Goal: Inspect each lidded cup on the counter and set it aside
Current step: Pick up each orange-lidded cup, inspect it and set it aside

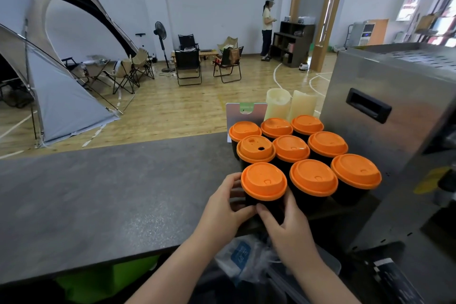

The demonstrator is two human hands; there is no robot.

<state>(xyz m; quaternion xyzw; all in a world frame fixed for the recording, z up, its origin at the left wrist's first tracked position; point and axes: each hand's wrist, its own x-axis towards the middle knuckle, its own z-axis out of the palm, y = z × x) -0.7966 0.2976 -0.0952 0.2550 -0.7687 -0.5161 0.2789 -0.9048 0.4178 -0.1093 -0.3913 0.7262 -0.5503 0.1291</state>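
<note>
Cup [266, 201]: we judge it light, thin-walled, crushable.
Hold: dark wall below the lid [264, 181], gently.
Hands: left hand [225, 202] and right hand [286, 224] both clasp it.

Both hands grip one black cup [262, 202] with an orange lid [264, 181] — the left hand [225, 202] curls round its left side and the right hand [288, 226] its right, thumbs close together at the front. Eight more orange-lidded cups [313, 177] stand packed in rows just beyond and right of the grip on the grey counter [98, 192] — the holed-lid cup [256, 149] directly behind it shows an open sip hole. Further right stands a steel machine [385, 131]
</note>
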